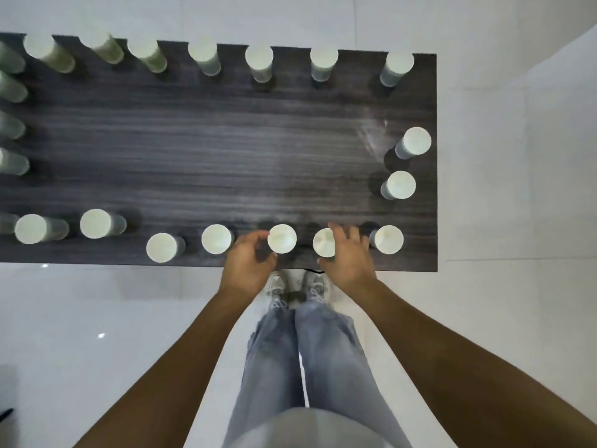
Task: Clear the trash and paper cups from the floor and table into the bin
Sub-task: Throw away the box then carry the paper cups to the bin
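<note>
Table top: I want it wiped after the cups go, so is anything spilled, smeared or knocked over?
A pale, whitish smear marks the dark table near its right end, beside two paper cups. All cups in view appear upright; no liquid is visible.

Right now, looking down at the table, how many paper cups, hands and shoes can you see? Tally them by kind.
Paper cups with the whole top showing: 16
Paper cups cut off at the left edge: 4, and a blurred shape there may be one more
Hands: 2, the left hand and the right hand
Shoes: 2
Total: 24
</note>
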